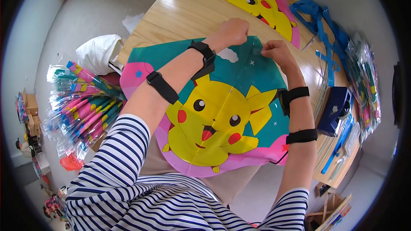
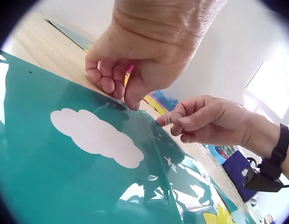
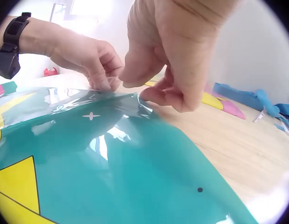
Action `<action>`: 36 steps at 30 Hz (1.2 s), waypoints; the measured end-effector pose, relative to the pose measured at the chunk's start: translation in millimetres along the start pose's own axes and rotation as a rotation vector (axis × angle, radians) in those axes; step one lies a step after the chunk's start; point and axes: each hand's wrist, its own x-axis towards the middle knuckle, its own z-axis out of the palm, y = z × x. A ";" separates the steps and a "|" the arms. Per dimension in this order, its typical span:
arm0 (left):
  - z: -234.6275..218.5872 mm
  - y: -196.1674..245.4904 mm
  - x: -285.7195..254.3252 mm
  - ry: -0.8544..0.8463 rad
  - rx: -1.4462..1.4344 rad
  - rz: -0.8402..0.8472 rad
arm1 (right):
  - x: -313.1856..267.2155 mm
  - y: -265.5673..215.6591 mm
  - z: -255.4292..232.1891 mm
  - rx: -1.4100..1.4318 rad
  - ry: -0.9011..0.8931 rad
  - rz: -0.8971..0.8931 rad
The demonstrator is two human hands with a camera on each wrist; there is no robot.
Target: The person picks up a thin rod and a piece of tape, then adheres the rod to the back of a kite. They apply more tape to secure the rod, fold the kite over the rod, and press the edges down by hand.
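Note:
A teal and pink kite with a yellow cartoon figure lies flat on the wooden table, partly over its near edge. My left hand has its fingers curled and pinches the kite's far tip down against the table. Close to its right, my right hand pinches a thin clear strip between thumb and forefinger. The strip's other end lies on the kite's teal edge. In the right wrist view both hands, the left hand and the right hand, meet at that tip.
A second kite of the same print lies at the table's far side. Blue strips, a dark blue tape dispenser and bagged packets line the right. Bundled wrapped kites and a white bag sit on the floor at left.

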 end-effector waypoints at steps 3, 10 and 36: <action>1.5 1.4 -0.1 -0.008 0.074 -0.019 | -2.9 3.1 0.1 0.038 -0.010 0.009; -11.7 1.2 -6.2 -0.016 -0.287 0.075 | -52.2 -38.1 -9.1 0.038 0.004 -0.131; -103.2 121.7 -106.8 -0.261 -1.108 0.217 | -188.1 -192.7 -66.7 -0.755 0.030 -0.545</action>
